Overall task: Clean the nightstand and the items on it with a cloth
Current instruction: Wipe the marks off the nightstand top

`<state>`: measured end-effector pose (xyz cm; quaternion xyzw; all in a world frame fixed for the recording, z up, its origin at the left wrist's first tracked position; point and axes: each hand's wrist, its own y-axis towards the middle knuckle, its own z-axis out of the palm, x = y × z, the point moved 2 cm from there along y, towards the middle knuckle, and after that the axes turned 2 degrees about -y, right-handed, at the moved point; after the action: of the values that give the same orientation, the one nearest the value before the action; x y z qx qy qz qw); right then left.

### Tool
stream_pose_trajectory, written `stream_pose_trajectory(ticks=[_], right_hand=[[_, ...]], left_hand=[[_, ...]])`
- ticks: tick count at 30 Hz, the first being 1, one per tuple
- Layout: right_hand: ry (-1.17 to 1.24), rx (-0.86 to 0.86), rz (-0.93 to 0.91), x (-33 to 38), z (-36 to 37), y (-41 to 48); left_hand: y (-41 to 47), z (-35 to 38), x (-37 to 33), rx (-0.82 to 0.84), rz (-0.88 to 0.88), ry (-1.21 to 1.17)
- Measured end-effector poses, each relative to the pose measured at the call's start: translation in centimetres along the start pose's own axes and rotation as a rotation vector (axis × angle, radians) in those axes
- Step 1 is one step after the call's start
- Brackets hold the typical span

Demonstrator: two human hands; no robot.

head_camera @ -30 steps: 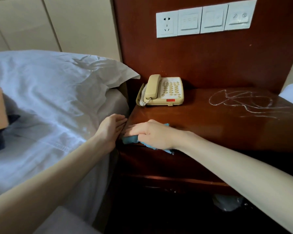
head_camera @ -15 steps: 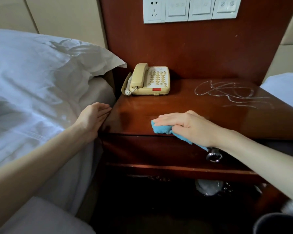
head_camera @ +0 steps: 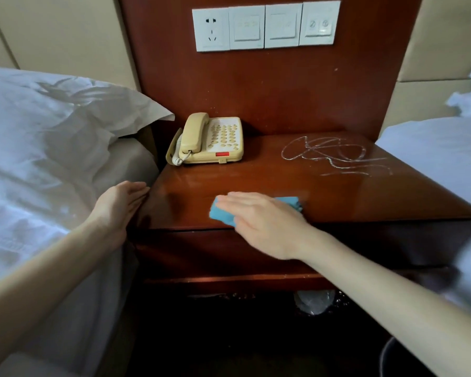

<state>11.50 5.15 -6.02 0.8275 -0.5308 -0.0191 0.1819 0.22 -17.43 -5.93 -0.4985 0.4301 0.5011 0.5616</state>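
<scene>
**Ann:** Nightstand point(head_camera: 337, 197) front and centre, dark red wood, glossy surface, and the right hand point(head_camera: 267, 224) lies flat on the blue cloth point(head_camera: 223, 212) near the front edge

**Bo:** How are those fingers point(head_camera: 237, 201) set?

**Ann:** Stretched out, palm down, pressing the cloth onto the surface rather than curling round it. Cloth shows beyond the fingertips on the left and pokes out again behind the knuckles on the right

**Bo:** And the left hand point(head_camera: 120, 205)?

**Ann:** Loose and unclenched, gripping nothing. It rests at the nightstand's left edge, fingertips touching the corner of the top, wrist against the white bedding point(head_camera: 38, 164) of the bed beside it

**Bo:** What sits beyond the right fingers?

**Ann:** Further back and a little left, a beige telephone point(head_camera: 210, 140) against the back panel, handset in its cradle on the left side, coiled cord hanging at its near corner, a red patch under the keypad. Back and off to the right, well apart from the cloth, a tangle of whitish scribbled marks point(head_camera: 335, 153) on the wood

**Bo:** Above that?

**Ann:** White wall plates point(head_camera: 265, 25) in a row on the upright panel, a socket leftmost, switches beside it. Another white bed point(head_camera: 441, 159) meets the nightstand's right side. Below the right forearm, something pale and crinkled point(head_camera: 313, 302) sits in the dark under the nightstand; I can't tell what it is
</scene>
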Motion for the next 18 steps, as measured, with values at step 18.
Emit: stream_pose_trajectory(ticks=[18], right_hand=[[-0.202,-0.338,0.325,-5.7,-2.7,-7.7]], left_hand=[[-0.6,-0.1,-0.2,0.107,-0.028,0.112]])
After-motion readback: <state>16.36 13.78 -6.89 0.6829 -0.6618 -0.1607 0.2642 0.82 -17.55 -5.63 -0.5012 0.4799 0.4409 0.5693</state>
